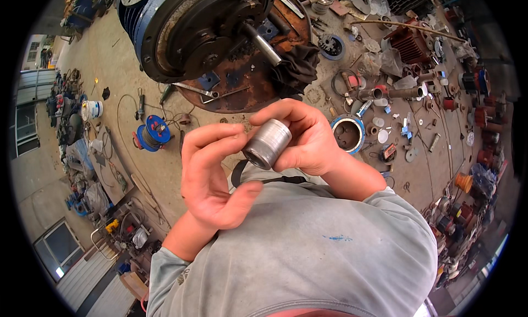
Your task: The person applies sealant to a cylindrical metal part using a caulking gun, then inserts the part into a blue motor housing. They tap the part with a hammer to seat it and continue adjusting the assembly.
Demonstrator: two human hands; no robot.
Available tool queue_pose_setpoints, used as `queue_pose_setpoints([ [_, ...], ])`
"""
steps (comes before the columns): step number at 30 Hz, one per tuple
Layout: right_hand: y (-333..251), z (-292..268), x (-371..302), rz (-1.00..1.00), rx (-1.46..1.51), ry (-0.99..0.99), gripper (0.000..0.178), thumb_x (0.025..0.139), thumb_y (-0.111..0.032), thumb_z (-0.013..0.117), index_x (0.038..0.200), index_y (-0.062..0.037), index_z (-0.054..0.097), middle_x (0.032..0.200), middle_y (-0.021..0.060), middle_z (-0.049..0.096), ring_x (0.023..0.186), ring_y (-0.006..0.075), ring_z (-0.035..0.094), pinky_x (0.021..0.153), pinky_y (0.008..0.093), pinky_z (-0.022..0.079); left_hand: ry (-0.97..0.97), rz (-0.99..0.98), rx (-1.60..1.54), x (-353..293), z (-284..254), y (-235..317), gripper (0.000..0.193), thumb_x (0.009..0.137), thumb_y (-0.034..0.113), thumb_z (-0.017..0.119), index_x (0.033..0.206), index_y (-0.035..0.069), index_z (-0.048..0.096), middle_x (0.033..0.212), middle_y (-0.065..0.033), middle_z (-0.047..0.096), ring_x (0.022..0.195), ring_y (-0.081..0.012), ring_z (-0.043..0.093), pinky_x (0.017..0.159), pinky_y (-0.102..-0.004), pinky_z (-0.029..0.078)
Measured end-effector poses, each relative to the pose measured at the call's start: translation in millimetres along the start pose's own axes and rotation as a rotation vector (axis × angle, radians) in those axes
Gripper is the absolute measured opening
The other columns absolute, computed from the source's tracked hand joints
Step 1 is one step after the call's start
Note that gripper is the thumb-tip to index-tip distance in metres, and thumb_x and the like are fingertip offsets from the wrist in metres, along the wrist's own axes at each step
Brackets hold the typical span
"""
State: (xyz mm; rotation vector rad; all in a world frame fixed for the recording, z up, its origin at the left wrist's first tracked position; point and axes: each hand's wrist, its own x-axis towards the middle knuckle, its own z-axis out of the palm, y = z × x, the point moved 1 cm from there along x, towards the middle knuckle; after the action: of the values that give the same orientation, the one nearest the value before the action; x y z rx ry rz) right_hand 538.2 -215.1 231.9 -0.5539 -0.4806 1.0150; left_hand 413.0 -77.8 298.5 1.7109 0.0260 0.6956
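Observation:
A short metal cylinder, shiny with fine ring marks and a darker lower end, is held tilted in front of my chest. My right hand grips it between the thumb and the bent fingers. Beside it, my left hand is open, thumb and fingers spread, its fingertips close to the cylinder's left side; whether they touch it I cannot tell. Beyond my hands, a large blue motor-like housing with a bright protruding shaft rests on a round rusty table.
A dark cloth and a wrench lie on the table. Left on the floor is a blue cable reel, with a white bucket farther left. On the right, a blue-rimmed ring flange, a red finned housing and many loose parts cover the floor.

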Motion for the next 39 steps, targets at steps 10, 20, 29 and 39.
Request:
queue_pose_setpoints([
  [10,-5,7,-2,0.019,-0.214,-0.010,0.069,0.072,-0.007,0.097,0.133,0.0014,0.065,0.112,0.0086,0.076,0.104,0.0144,0.071,0.094,0.0313,0.055,-0.090,-0.079,0.059,9,-26,6,0.023,0.079,-0.011,0.068,0.101,-0.003,0.070,0.102,-0.0163,0.070,0.096,-0.0246,0.067,0.086,-0.0343,0.054],
  [20,-6,12,1,0.045,-0.314,0.018,0.064,0.073,-0.011,0.097,0.130,-0.0022,0.069,0.103,0.0025,0.076,0.095,0.0096,0.068,0.088,0.0291,0.052,-0.089,-0.062,0.108,11,-31,8,0.023,0.076,-0.014,0.065,0.095,-0.002,0.066,0.096,-0.0154,0.068,0.092,-0.0247,0.067,0.082,-0.0350,0.055],
  [29,-1,12,6,-0.076,-0.527,0.032,0.060,0.073,-0.014,0.097,0.127,-0.0047,0.072,0.105,0.0034,0.077,0.094,0.0099,0.070,0.084,0.0288,0.055,-0.006,-0.190,0.010,5,-29,3,0.011,0.089,-0.008,0.055,0.097,-0.003,0.055,0.098,-0.0156,0.062,0.093,-0.0224,0.063,0.085,-0.0354,0.055],
  [39,-5,10,8,-0.125,-0.700,-0.011,0.057,0.076,-0.002,0.094,0.126,0.0002,0.066,0.116,0.0170,0.077,0.107,0.0214,0.075,0.093,0.0356,0.059,-0.017,-0.445,-0.113,-9,-42,-7,0.048,0.114,0.044,0.039,0.090,0.003,0.049,0.088,-0.0117,0.062,0.079,-0.0149,0.053,0.075,-0.0299,0.045],
])
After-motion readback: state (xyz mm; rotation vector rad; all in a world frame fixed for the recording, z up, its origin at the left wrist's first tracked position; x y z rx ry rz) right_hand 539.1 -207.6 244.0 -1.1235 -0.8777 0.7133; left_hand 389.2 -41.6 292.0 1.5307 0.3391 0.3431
